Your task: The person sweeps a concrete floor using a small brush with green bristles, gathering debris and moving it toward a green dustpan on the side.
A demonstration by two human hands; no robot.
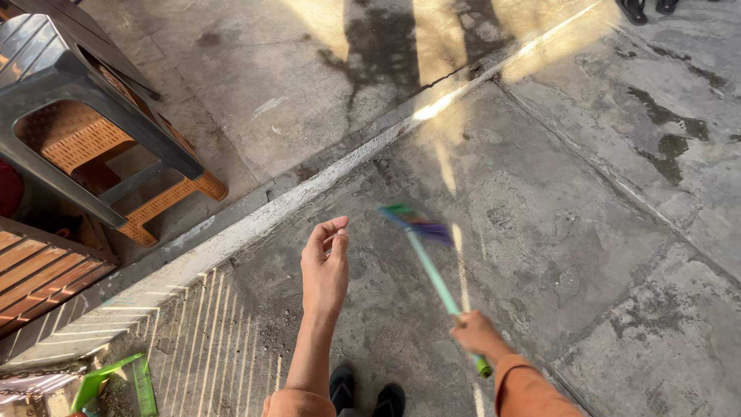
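My right hand (476, 333) grips the light green handle of a broom (431, 266) near its lower end. The broom is blurred with motion, and its green and purple head hangs just above the grey concrete floor (556, 201). My left hand (325, 262) is raised in front of me, palm side turned in, fingers loosely curled and holding nothing. It is a little left of the broom handle and apart from it. Both forearms wear orange sleeves. My dark sandals (367, 394) show at the bottom edge.
A grey plastic stool (69, 93) stands stacked over an orange one (166, 197) at the upper left. A wooden slatted piece (38, 270) lies at the left edge. A green dustpan (116, 382) rests at the bottom left. Another person's dark shoes (634, 9) appear at the top right.
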